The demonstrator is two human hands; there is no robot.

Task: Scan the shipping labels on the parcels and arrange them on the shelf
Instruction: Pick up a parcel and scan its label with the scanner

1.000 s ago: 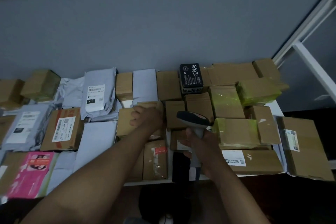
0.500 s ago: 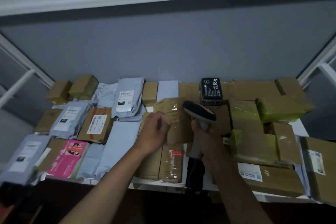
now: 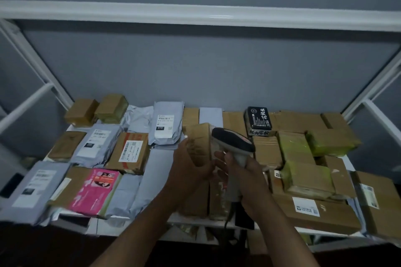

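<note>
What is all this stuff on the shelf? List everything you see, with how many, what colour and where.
Brown cardboard boxes: many, brown, across the shelf, mostly right.
Green-taped cardboard boxes: about three, brown with yellow-green tape, right side.
Grey plastic mailer bags: several, pale grey, left and middle.
Pink printed packet: one, pink, front left.
Black box with white writing: one, black, back centre-right.
White metal shelf frame: one, white, around the parcels.
Small brown cardboard parcel: one, brown, held above the shelf.
Grey handheld barcode scanner: one, grey and black, centre.
Left hand: grips the small parcel.
Right hand: grips the scanner handle.
</note>
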